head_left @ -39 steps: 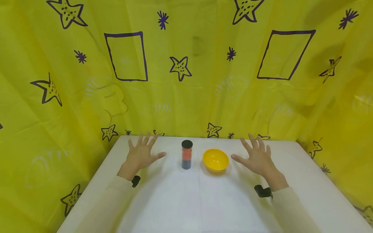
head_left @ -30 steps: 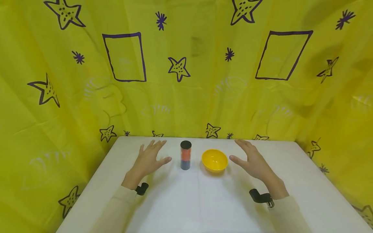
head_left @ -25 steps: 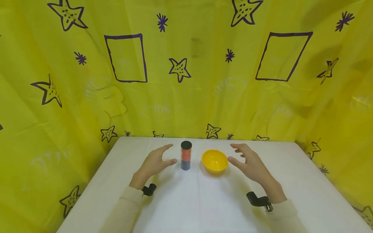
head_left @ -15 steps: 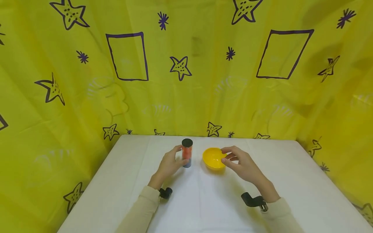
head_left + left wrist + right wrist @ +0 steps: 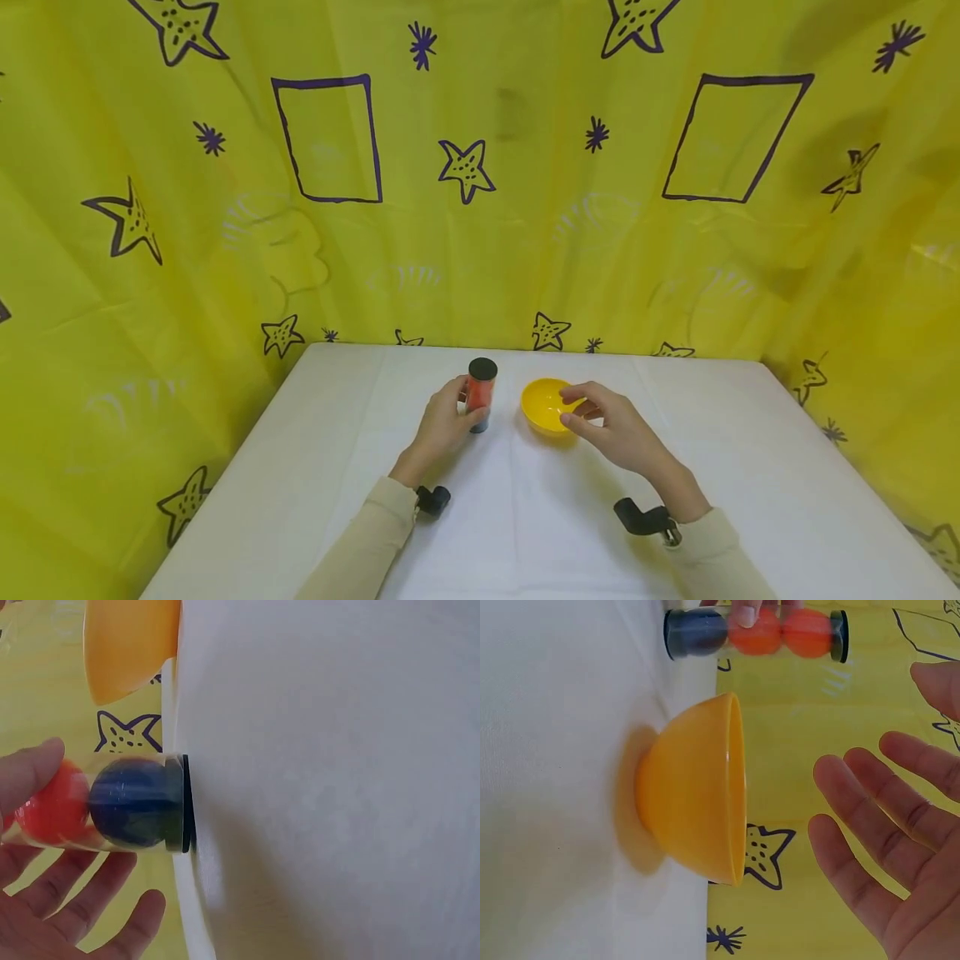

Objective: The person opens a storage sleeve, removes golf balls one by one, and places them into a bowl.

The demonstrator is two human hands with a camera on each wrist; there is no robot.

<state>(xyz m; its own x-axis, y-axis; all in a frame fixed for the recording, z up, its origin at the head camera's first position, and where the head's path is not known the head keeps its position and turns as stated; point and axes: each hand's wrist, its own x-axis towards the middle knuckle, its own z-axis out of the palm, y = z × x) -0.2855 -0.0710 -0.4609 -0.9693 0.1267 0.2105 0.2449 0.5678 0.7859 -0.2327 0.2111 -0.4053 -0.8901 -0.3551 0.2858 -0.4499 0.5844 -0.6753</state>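
Observation:
My left hand (image 5: pixel 442 425) holds a clear tube of balls (image 5: pixel 481 395) between thumb and fingers. The tube has black end caps and stands nearly upright, its lower cap close to the table. In the right wrist view, two orange-red balls (image 5: pixel 808 632) and one dark blue ball (image 5: pixel 697 631) show inside it. To its right sits a yellow bowl (image 5: pixel 542 408), open side up. My right hand (image 5: pixel 618 427) hovers at the bowl's right rim, fingers loosely bent; the right wrist view shows a gap between the fingertips (image 5: pixel 829 769) and the bowl (image 5: pixel 686 787).
A white-covered table (image 5: pixel 517 533) bears the tube and the bowl. Behind it and at both sides hangs a yellow curtain (image 5: pixel 517 242) with star and frame drawings. Each wrist wears a black camera mount, such as the right mount (image 5: pixel 641 518).
Both hands came inward from a wide spread. My left hand moved right and took hold of the tube, which now leans slightly. My right hand moved left to the bowl's rim, its fingers bending.

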